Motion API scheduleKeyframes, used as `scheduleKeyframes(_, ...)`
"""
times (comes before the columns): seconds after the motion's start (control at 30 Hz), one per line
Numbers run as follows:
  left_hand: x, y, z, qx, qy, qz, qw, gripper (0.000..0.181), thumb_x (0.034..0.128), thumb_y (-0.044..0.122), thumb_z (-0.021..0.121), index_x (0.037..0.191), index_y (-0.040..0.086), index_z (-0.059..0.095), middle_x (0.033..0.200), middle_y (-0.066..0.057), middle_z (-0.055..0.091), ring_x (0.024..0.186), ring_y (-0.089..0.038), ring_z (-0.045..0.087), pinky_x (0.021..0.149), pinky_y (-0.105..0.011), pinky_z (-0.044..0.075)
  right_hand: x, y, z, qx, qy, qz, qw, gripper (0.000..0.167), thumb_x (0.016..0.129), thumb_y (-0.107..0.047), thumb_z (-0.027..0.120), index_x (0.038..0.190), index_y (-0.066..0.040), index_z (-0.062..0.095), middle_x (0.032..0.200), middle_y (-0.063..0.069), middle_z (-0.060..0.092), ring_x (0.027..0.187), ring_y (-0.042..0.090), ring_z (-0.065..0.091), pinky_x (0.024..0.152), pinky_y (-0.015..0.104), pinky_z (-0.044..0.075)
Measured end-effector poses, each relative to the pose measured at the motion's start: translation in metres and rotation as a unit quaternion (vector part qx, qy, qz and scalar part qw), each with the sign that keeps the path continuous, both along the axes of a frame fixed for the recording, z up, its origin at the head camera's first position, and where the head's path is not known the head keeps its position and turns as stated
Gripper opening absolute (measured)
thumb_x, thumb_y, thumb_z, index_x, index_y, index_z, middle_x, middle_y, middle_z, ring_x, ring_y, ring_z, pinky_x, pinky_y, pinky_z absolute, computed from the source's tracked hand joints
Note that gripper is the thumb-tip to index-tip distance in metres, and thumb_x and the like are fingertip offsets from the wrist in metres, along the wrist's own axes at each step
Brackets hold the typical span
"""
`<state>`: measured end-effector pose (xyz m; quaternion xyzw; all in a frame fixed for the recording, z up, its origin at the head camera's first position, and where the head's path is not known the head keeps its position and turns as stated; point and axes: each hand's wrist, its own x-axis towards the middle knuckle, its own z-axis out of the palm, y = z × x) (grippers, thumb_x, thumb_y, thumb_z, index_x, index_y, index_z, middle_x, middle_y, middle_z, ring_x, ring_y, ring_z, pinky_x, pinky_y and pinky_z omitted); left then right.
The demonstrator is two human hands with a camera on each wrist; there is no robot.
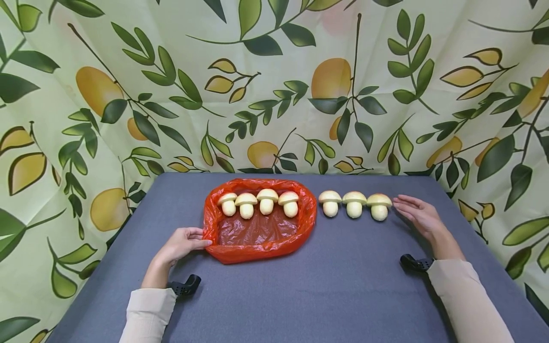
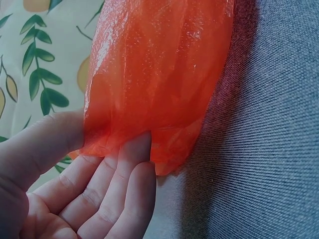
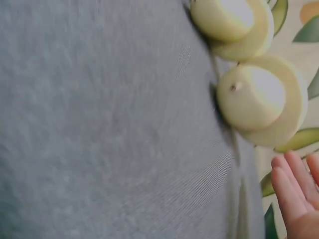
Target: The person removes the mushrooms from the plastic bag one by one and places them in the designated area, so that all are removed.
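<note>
A red plastic bag (image 1: 261,252) lies spread open on the table, its rim rolled into an oval. Inside, along its far side, several toy mushrooms (image 1: 267,202) with pale stems and reddish-topped caps stand in a row. My left hand (image 1: 182,244) pinches the bag's left edge; in the left wrist view the red film (image 2: 154,74) runs between thumb and fingers. Right of the bag three more mushrooms line up, the last one (image 1: 379,207) closest to my right hand (image 1: 422,220). That hand holds nothing, its fingers extended beside the cap; whether they touch it I cannot tell.
A blue-grey cloth (image 1: 343,286) covers the table. Behind and at both sides hangs a curtain (image 1: 274,119) printed with leaves and fruit. Black camera mounts sit at the left wrist (image 1: 186,286) and right wrist (image 1: 416,263).
</note>
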<state>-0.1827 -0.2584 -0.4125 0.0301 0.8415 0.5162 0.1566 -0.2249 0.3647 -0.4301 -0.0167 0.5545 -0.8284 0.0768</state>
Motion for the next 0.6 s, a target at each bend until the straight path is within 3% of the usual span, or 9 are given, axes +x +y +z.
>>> scheduleKeyframes(0.13,0.0,0.0,-0.001,-0.004,0.001,-0.001,1.0,0.042,0.0867,0.009,0.069,0.116,-0.018,0.056,0.096,-0.012,0.074,0.074,0.004,0.063,0.07,-0.02,0.054,0.008,-0.004,0.007,-0.049,0.011,-0.027,0.9984,0.029,0.092,0.01,0.052,0.1,-0.013,0.07,0.095,0.0,0.076,0.089,0.009,0.073,0.078,0.021,0.057)
scheduleKeyframes(0.27,0.003,0.002,0.0,-0.024,0.009,0.007,0.9997,0.043,0.0866,0.01,0.069,0.117,-0.017,0.055,0.101,-0.02,0.072,0.076,0.004,0.062,0.07,-0.018,0.052,0.016,-0.013,0.015,-0.055,0.029,-0.051,0.9968,0.027,0.092,0.011,0.052,0.102,-0.01,0.068,0.095,0.002,0.077,0.088,0.011,0.074,0.076,0.022,0.058)
scheduleKeyframes(0.43,0.014,0.004,0.001,-0.045,0.027,0.015,0.9985,0.041,0.0888,0.012,0.067,0.116,-0.016,0.055,0.095,-0.019,0.073,0.075,0.002,0.062,0.067,-0.02,0.052,0.025,-0.036,0.026,-0.036,0.05,-0.074,0.9954,0.022,0.09,0.009,0.057,0.101,-0.007,0.066,0.092,0.003,0.076,0.085,0.011,0.074,0.074,0.022,0.058)
scheduleKeyframes(0.6,0.022,0.005,-0.002,-0.031,0.035,0.026,0.9986,0.038,0.0916,0.015,0.064,0.115,-0.014,0.058,0.09,-0.015,0.075,0.072,0.001,0.063,0.064,-0.02,0.052,0.029,-0.063,0.03,0.013,0.081,-0.056,0.9951,0.02,0.09,0.007,0.059,0.101,-0.007,0.067,0.092,-0.001,0.075,0.086,0.007,0.073,0.075,0.02,0.058)
